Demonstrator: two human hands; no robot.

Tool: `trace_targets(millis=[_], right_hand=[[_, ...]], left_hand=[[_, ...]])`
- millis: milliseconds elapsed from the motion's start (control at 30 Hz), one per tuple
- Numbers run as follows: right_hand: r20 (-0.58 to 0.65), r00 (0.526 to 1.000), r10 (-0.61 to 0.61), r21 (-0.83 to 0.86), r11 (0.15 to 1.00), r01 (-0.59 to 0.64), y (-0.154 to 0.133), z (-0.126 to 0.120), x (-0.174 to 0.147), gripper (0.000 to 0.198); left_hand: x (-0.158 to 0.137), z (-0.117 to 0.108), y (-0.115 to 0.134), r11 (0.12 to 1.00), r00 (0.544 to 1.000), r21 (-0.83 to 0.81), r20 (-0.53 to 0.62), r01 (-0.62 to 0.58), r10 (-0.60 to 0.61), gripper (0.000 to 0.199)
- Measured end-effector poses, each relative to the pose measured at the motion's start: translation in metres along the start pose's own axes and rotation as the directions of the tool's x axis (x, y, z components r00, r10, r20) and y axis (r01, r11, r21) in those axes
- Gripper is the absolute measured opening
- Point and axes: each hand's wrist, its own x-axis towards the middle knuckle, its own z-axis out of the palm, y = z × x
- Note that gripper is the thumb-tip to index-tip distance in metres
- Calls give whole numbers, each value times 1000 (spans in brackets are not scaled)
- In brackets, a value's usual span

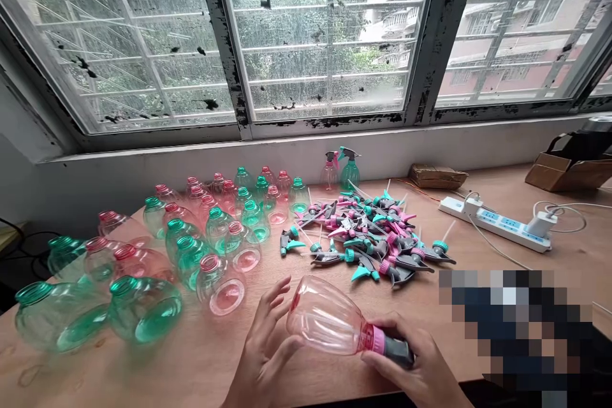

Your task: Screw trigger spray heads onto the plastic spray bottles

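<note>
A pink clear spray bottle (329, 319) lies tilted on its side above the table, its base toward the left. My right hand (414, 357) grips it at the neck, around the pink collar (378, 340) and the dark grey sprayer head (398, 352). Beside the bottle's base is my left hand (265, 347), fingers apart and curved; its thumb is close to the bottle, and I cannot tell whether it touches. Beyond my hands is a heap of pink, green and grey sprayer heads (368, 236) with thin tubes. Green bottles (146, 312) and pink bottles (222, 287), capless, stand in a group on the left.
Two bottles with sprayers on, one pink (329, 172) and one green (350, 172), stand by the wall. A white power strip (497, 223) with plugs and cables lies right, near a brown parcel (437, 176) and an open cardboard box (568, 169). A blurred patch covers the lower right.
</note>
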Motion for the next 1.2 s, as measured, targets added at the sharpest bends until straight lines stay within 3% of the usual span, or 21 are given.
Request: trace_targets(millis=[167,233,333,400,467,600,667,733,800,900,967,1033,1100,1200], right_hand=[[99,970,222,372,896,-243,11,0,5,38],[73,977,202,319,923,-214,12,0,5,37],[-23,999,27,78,997,-25,8,-1,4,30],[-46,991,-128,-55,991,125,5,-3,3,26],[-22,979,-204,-117,973,200,4,-5,3,25],[61,989,-133,-99,985,139,10,-8,5,24],[46,993,-107,-82,990,111,13,-9,5,25],[4,988,-157,-106,982,157,15,-10,6,25],[3,946,-323,-171,932,319,16,-12,8,26],[155,791,-592,-250,751,611,16,-14,9,28],[274,698,-662,-266,645,716,17,-15,10,27],[332,649,-684,-270,591,760,19,-15,8,30],[337,658,-674,-275,598,753,17,-14,7,35],[299,730,-615,-271,678,683,10,-11,6,35]], left_hand=[[4,4,2,1000,1000,14,7,19,-19,38],[5,4,5,999,999,1,25,40,-40,45],[6,3,8,996,997,-71,52,62,-59,57],[6,3,9,990,996,-117,53,78,-72,55],[6,4,7,987,994,-125,46,101,-96,44],[8,3,6,992,994,-80,48,101,-97,34],[8,3,7,994,994,-50,55,101,-98,34],[7,2,8,991,991,-51,64,123,-120,38],[5,3,9,982,986,-108,81,155,-147,54],[1,6,8,934,974,-280,113,222,-197,83],[0,7,8,895,962,-357,144,267,-230,92],[-1,7,8,875,953,-384,177,296,-245,96],[-1,7,7,872,952,-390,187,297,-241,91],[-2,7,3,853,962,-445,164,271,-220,79]])
